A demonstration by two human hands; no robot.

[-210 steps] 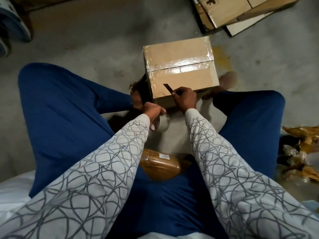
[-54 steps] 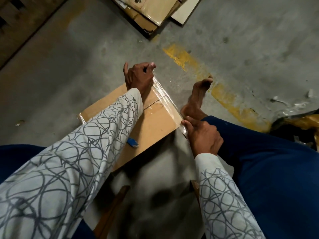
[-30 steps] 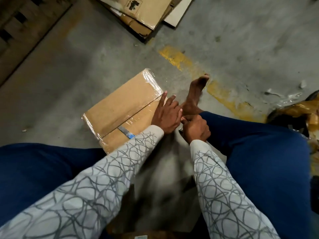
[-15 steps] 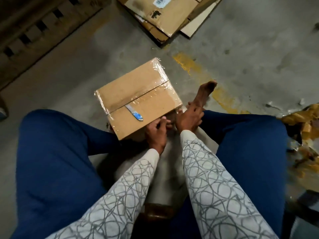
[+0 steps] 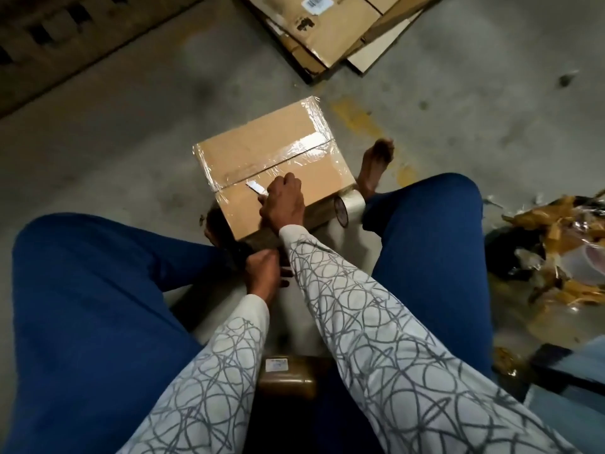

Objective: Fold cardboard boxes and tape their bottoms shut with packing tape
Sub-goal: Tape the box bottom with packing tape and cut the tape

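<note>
My right hand (image 5: 282, 202) rests on the taped cardboard box (image 5: 262, 149), its fingers curled round a small cutter (image 5: 256, 187) whose blade sticks out past the fingertips, beside the centre seam. The tape roll (image 5: 349, 208) stands just right of that hand, against the box, with a bare foot (image 5: 376, 165) beyond it. My left hand (image 5: 262, 270) sits below the right wrist, fingers curled; I cannot tell whether they hold anything. Flattened cardboard (image 5: 330, 31) lies well beyond the fingertips.
</note>
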